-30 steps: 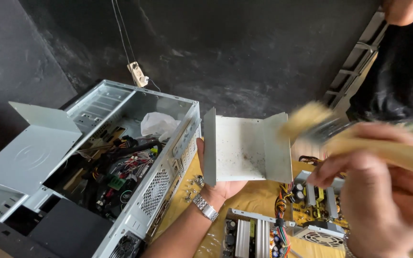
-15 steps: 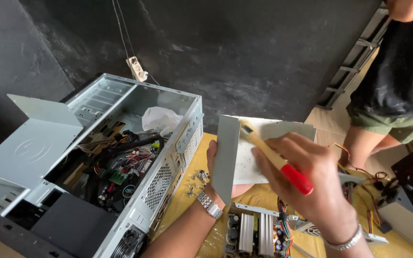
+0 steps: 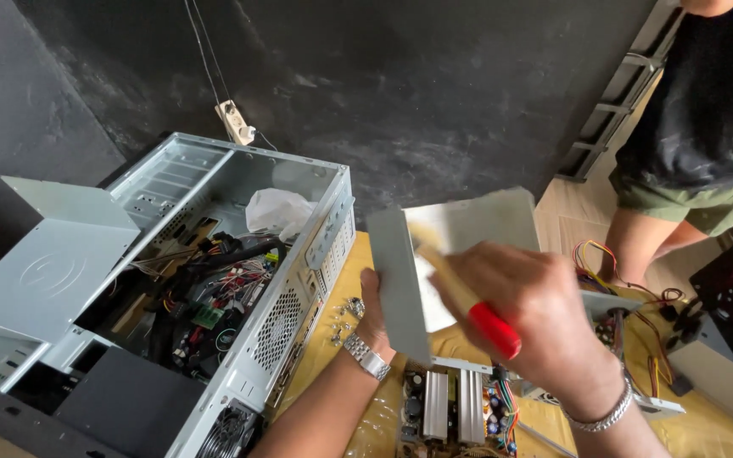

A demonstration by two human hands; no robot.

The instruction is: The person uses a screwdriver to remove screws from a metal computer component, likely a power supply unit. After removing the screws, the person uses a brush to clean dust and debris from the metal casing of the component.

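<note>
Right hand (image 3: 528,314), fisted on my red-handled brush (image 3: 468,301), has dropped lower. Left hand (image 3: 377,318) clasps the bent grey metal cover (image 3: 434,254), now turned edge-on.

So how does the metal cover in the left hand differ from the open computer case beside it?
The metal cover is a small bent sheet held up off the table by the left hand; the computer case is a far larger box resting on the surface. The cover is bare, while the case holds cables, boards and a white bag. The right hand holds a red-handled tool at the cover; nothing touches the case. Both are pale grey sheet metal.
</note>
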